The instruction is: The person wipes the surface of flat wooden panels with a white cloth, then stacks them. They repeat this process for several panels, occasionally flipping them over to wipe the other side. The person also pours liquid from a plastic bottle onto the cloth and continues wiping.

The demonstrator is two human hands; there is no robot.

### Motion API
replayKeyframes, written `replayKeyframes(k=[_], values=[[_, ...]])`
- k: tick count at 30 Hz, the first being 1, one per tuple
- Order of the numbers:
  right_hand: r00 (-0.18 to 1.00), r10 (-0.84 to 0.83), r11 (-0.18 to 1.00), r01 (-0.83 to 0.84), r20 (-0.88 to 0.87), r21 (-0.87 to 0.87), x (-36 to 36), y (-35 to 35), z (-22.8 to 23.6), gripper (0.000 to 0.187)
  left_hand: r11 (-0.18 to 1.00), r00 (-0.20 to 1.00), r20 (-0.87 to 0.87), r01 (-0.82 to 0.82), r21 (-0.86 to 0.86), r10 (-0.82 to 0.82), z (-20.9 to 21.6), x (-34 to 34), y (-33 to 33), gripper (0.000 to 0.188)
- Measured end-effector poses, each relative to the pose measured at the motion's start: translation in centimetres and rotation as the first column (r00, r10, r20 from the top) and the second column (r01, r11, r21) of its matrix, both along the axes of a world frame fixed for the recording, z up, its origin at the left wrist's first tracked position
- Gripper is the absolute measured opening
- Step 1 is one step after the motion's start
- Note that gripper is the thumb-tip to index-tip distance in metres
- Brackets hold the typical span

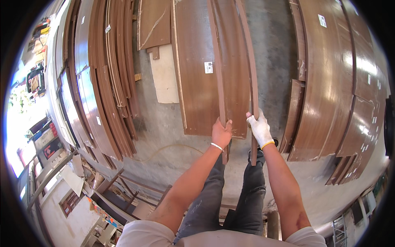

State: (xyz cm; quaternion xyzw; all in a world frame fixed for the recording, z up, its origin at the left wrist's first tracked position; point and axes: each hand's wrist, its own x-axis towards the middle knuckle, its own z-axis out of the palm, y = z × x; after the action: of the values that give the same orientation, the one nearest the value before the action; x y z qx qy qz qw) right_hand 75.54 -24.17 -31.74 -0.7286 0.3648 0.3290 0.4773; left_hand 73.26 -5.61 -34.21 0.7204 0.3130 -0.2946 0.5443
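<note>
My left hand (222, 132), bare with a white band at the wrist, is closed round a long brown wooden strip (221, 86). My right hand (260, 129) wears a white knit glove with a yellow cuff. Its fingers are wrapped round a second wooden strip (252, 78). Both strips run roughly parallel away from me, and their near ends poke out below my hands. Beneath the left strip lie wide brown panels (194, 90), one bearing a small white label (209, 67). The far ends of the strips are cut off by the top of the view.
Stacks of brown boards (103, 90) line the left side. Large glossy panels (325, 94) lie along the right. A pale board (165, 78) sits beside the middle panels on the concrete floor (164, 136). Wooden frames (135, 189) and scrap stand at the lower left.
</note>
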Motion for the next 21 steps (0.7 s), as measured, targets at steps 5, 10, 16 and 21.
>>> replayKeyframes(k=[5, 10, 16, 21], values=[[0.999, -0.038, 0.998, 0.04, -0.027, 0.056, -0.1, -1.0, 0.5, 0.064, 0.986, 0.983, 0.154, 0.078, 0.146, -0.101, 0.3, -3.0, 0.3, 0.025], [0.998, -0.069, 0.993, 0.07, -0.014, 0.095, -0.1, -1.6, 1.1, 0.068, 0.972, 0.984, 0.079, 0.143, 0.187, -0.159, -0.8, -1.6, -1.5, 0.038], [1.0, -0.02, 0.998, 0.021, -0.008, 0.065, 0.0, -2.0, 1.4, 0.073, 0.955, 0.966, 0.101, 0.216, 0.204, -0.24, 0.5, 0.3, -3.3, 0.043], [0.999, -0.041, 0.993, 0.042, -0.011, 0.108, -0.6, -3.1, 0.8, 0.077, 0.988, 0.991, 0.028, 0.131, 0.077, -0.134, 2.8, 0.3, -1.7, 0.055]])
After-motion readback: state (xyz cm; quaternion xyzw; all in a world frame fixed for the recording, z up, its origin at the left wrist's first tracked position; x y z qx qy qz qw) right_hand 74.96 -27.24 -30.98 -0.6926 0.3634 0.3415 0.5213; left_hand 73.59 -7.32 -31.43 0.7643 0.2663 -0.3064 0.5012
